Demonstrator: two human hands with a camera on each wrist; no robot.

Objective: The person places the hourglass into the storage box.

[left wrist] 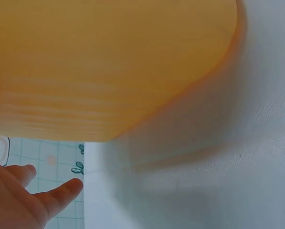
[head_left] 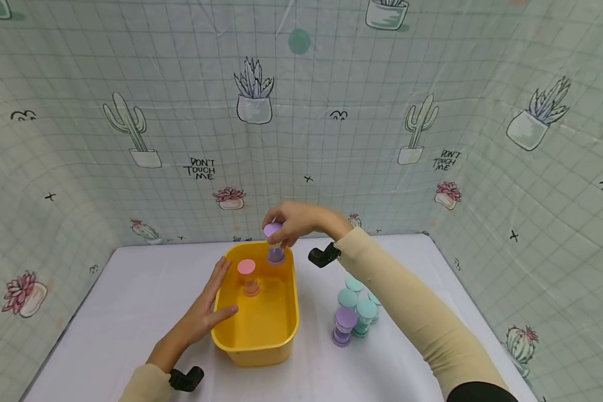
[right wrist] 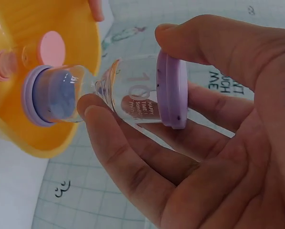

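My right hand point(head_left: 296, 220) grips a purple-capped hourglass point(right wrist: 137, 93) by its upper end and waist, over the far right part of a yellow bin point(head_left: 258, 357). Purple sand sits in the hourglass's lower bulb, and "10" is printed on the glass. Inside the bin, toward the far left, a pink hourglass point(head_left: 247, 268) stands upright. My left hand point(head_left: 201, 315) rests at the bin's left rim, its fingers along the outside and the thumb reaching over the inside. In the left wrist view, some fingers point(left wrist: 61, 195) extend straight below the bin's wall.
Right of the bin, a purple hourglass point(head_left: 345, 319) stands beside a group of several mint-green hourglasses point(head_left: 365, 309) on the white table point(head_left: 156, 290). Behind and at both sides hangs a grid-patterned cloth point(head_left: 301, 139) with cactus drawings.
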